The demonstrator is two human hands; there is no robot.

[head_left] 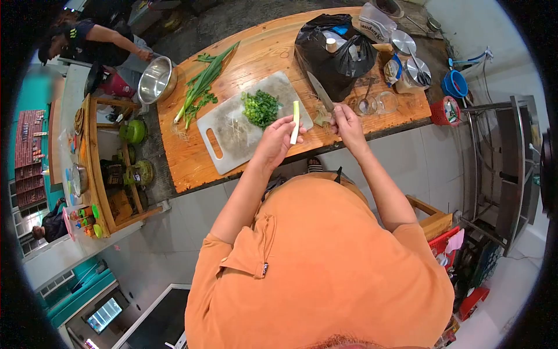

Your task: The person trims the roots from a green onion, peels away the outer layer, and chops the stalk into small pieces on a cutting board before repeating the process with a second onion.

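Observation:
My left hand point(275, 139) is closed around a pale green-and-white scallion stalk point(296, 121), held upright over the near right edge of the cutting board. My right hand point(347, 123) grips a knife point(321, 93) by its handle, the blade pointing up and away to the left. On the grey-white cutting board point(224, 129) lies a heap of chopped scallions point(261, 109). Whole scallions point(203, 87) with leafy greens rest on the wooden table left of the board. Some peelings point(321, 118) sit between my two hands.
A black plastic bag point(325, 64) stands behind the knife. Glass jars point(386, 102) and lidded containers point(411, 81) are at the table's right end. Another person point(110, 38) at the far left has a hand by a steel bowl point(157, 80). A blue bucket point(454, 84) is at right.

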